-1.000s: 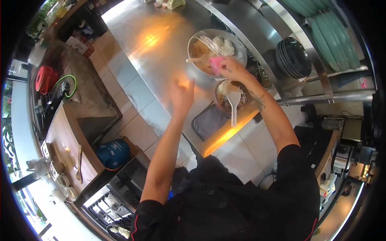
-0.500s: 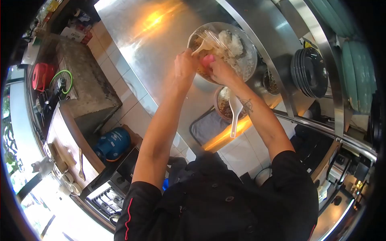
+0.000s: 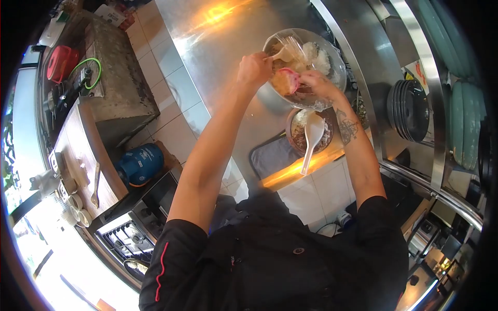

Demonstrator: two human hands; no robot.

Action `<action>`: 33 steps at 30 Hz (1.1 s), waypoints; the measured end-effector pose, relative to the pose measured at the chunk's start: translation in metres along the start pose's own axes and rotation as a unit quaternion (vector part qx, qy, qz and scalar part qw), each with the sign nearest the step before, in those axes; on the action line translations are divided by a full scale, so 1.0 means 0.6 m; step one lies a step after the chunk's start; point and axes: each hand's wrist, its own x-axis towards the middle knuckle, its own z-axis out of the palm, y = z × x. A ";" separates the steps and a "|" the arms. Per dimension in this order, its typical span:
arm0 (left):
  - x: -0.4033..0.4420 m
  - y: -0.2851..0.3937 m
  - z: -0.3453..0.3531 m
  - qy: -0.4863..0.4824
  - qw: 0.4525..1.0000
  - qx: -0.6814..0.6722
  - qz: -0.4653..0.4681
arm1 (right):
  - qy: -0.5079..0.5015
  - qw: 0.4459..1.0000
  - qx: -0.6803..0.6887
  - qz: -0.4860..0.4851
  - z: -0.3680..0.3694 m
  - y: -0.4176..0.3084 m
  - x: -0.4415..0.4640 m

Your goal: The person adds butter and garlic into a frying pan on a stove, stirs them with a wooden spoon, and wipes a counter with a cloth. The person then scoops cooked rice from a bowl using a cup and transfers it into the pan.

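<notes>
My left hand (image 3: 254, 70) is closed on the handle of a pale spoon (image 3: 281, 53), whose head reaches into the large bowl (image 3: 340, 61). In my right hand (image 3: 319, 85) is a small pink cup (image 3: 293, 79), held over the near side of that bowl and tilted so its orange-brown inside or contents show. White rice (image 3: 317, 58) fills the bowl's far right part, with brownish food to the left. Clear plastic (image 3: 295, 49) lies across the back of the bowl.
Nearer my body, a smaller brown bowl (image 3: 291, 136) holds dark food and a white ladle-like spoon (image 3: 313, 132). A grey cloth (image 3: 272, 158) lies beside it on the steel table (image 3: 233, 46). Shelving at right carries stacked black plates (image 3: 410, 111). A blue gas cylinder (image 3: 141, 165) stands at left.
My right hand has shifted right and turned the pink cup, so its orange-brown inside now shows. My left hand has moved a little away from it. The whole view has shifted slightly.
</notes>
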 end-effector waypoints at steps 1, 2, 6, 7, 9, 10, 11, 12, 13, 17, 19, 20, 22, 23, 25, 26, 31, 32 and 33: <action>-0.004 0.000 -0.004 0.004 1.000 -0.001 0.000 | 0.028 0.973 0.225 0.032 0.010 0.011 -0.006; -0.010 -0.001 -0.004 0.005 1.000 -0.003 0.024 | 0.024 0.975 0.221 0.031 0.001 0.015 -0.009; -0.059 -0.002 -0.025 0.023 0.999 -0.032 0.025 | 0.081 0.940 0.332 -0.016 -0.007 -0.010 -0.053; -0.079 -0.004 -0.036 0.034 0.999 -0.035 0.023 | 0.072 0.934 0.348 -0.039 -0.015 -0.014 -0.064; -0.131 -0.039 -0.044 0.098 0.992 -0.077 0.013 | 0.098 0.920 0.375 -0.055 0.006 -0.050 -0.084; -0.165 -0.061 -0.048 0.110 0.991 -0.078 0.009 | 0.088 0.924 0.368 -0.057 0.017 -0.060 -0.089; -0.200 -0.090 -0.049 0.114 0.989 -0.090 -0.009 | 0.085 0.915 0.387 -0.072 0.021 -0.067 -0.093; -0.238 -0.112 -0.057 0.117 0.987 -0.102 -0.026 | 0.082 0.905 0.407 -0.088 0.025 -0.072 -0.097; -0.285 -0.123 -0.072 0.116 0.986 -0.102 -0.065 | 0.073 0.906 0.406 -0.097 0.034 -0.074 -0.097; -0.509 -0.168 -0.153 0.096 0.956 -0.196 -0.195 | 0.100 0.887 0.430 -0.133 0.076 -0.085 -0.096; -0.633 -0.216 -0.166 0.135 0.907 -0.287 -0.276 | 0.110 0.894 0.415 -0.129 0.126 -0.109 -0.101; -0.693 -0.231 -0.184 0.158 0.913 -0.267 -0.264 | 0.051 0.895 0.419 -0.143 0.167 -0.138 -0.111; -0.822 -0.224 -0.238 0.241 0.877 -0.298 -0.288 | 0.006 0.916 0.379 -0.133 0.242 -0.169 -0.097; -0.888 -0.212 -0.275 0.277 0.865 -0.301 -0.293 | -0.001 0.919 0.358 -0.163 0.330 -0.205 -0.104; -1.024 -0.200 -0.333 0.382 0.845 -0.230 -0.296 | -0.084 0.930 0.323 -0.153 0.469 -0.233 -0.100; -1.081 -0.197 -0.347 0.433 0.832 -0.194 -0.288 | -0.139 0.928 0.317 -0.140 0.560 -0.259 -0.109; -1.366 -0.192 -0.415 0.686 0.636 0.047 -0.350 | -0.385 0.878 0.245 -0.141 1.092 -0.344 -0.245; -1.410 -0.194 -0.418 0.719 0.585 0.103 -0.361 | -0.403 0.885 0.182 -0.143 1.179 -0.328 -0.249; -1.436 -0.198 -0.415 0.728 0.571 0.098 -0.365 | -0.415 0.882 0.169 -0.144 1.209 -0.334 -0.263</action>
